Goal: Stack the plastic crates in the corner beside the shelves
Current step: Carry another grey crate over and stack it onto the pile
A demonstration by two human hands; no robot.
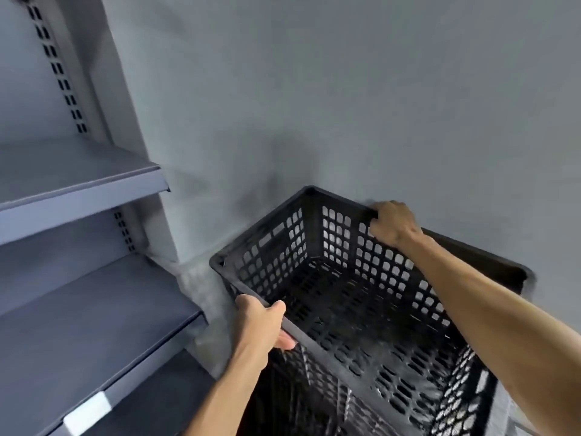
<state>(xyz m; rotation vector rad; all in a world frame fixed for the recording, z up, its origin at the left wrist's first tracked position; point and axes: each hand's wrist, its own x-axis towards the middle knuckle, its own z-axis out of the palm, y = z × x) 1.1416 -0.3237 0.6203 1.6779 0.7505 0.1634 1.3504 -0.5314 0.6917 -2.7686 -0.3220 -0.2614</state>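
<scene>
A black perforated plastic crate (273, 247) is held tilted close to the grey wall, just right of the shelves. My left hand (261, 322) grips its near rim, thumb over the top edge and fingers underneath. My right hand (393, 223) grips the far rim next to the wall. Below the held crate, the mesh wall of another black crate (314, 391) shows; how the two meet is hidden.
Grey metal shelves (81, 180) with slotted uprights fill the left side. A white label (88, 410) sits on a lower shelf edge. The grey wall (345, 89) stands directly behind the crate. A narrow gap separates the shelves from the crate.
</scene>
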